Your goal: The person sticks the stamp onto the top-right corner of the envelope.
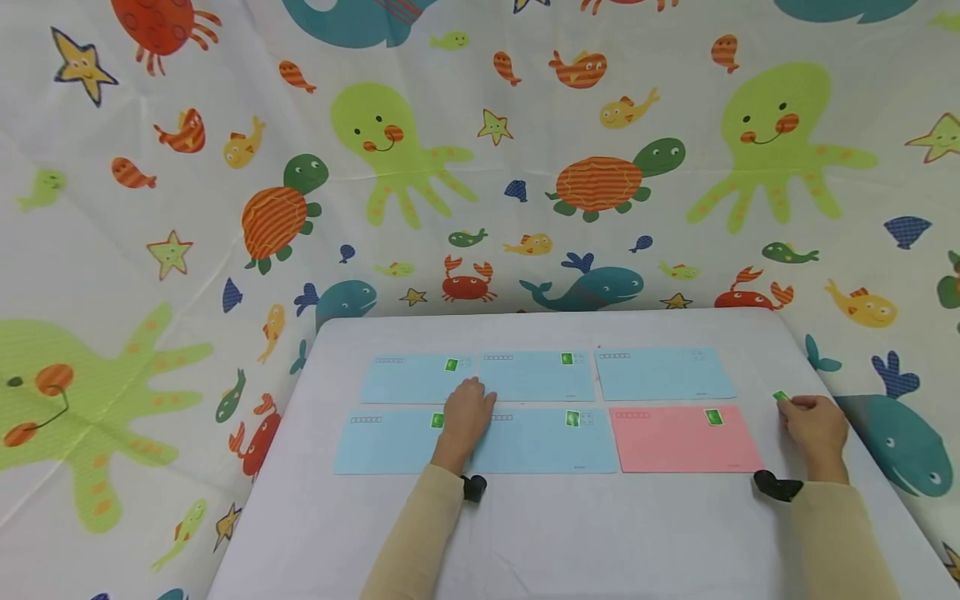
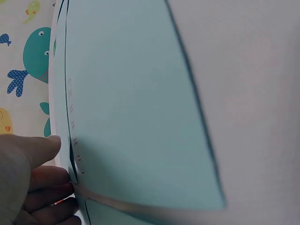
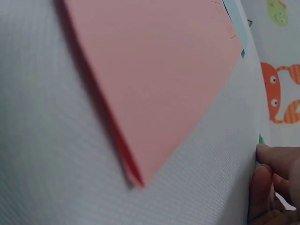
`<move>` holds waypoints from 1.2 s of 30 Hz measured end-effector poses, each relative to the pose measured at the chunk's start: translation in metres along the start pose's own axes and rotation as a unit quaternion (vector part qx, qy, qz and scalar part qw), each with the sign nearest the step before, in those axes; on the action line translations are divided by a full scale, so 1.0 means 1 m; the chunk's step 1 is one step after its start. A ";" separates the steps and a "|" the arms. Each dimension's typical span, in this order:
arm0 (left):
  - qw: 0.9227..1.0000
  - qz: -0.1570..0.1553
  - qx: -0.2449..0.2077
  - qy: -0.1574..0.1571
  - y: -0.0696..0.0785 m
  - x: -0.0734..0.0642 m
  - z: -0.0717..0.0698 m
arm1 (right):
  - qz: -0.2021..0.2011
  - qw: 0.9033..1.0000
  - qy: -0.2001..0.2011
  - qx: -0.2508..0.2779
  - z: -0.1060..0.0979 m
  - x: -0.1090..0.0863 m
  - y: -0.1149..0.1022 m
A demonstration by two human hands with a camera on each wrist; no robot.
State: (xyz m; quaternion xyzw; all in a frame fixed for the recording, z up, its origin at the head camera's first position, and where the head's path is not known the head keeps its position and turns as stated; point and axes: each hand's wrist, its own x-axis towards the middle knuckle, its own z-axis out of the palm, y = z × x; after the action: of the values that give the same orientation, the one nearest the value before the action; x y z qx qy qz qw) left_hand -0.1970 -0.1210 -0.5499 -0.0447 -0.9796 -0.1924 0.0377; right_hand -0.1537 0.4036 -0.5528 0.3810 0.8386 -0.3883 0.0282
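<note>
Several blue envelopes [image 1: 416, 385] and one pink envelope [image 1: 675, 442] lie in two rows on the white table. My left hand [image 1: 467, 417] is over the left blue envelopes, where their edges meet, and no object shows in its grasp. In the left wrist view, the thumb [image 2: 44, 149] is beside an envelope's edge. To the right of the pink envelope, my right hand [image 1: 816, 433] pinches a small green stamp [image 1: 781, 396] between thumb and fingers. Only a sliver of that stamp [image 3: 261, 139] shows in the right wrist view. Another green stamp [image 1: 714, 417] is on the pink envelope.
At the top right of the group, a blue envelope [image 1: 663, 375] has only faint printed marks in its upper right corner. The white table [image 1: 555, 533] extends in front of the envelopes. Behind it hangs a cloth [image 1: 480, 183] printed with sea animals.
</note>
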 end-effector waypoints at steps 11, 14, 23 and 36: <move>1.000 0.001 -0.009 0.007 0.003 0.003 -0.005 | -0.006 1.000 0.001 -0.004 0.002 0.004 0.003; 1.000 0.006 -0.017 0.008 0.008 0.005 -0.006 | -0.006 1.000 0.003 -0.004 0.002 0.004 0.003; 0.999 0.046 -0.014 -0.013 0.047 0.009 0.002 | -0.004 1.000 0.006 0.002 0.003 0.004 0.003; 0.994 0.108 0.010 -0.022 0.109 0.011 0.028 | 0.000 1.000 0.019 0.008 0.005 0.007 0.005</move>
State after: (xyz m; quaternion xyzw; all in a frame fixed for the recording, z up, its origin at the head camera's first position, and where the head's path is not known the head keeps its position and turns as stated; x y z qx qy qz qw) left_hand -0.1981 -0.0086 -0.5343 -0.1542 -0.9714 -0.1765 0.0376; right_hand -0.1561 0.4067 -0.5621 0.3889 0.8356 -0.3879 0.0096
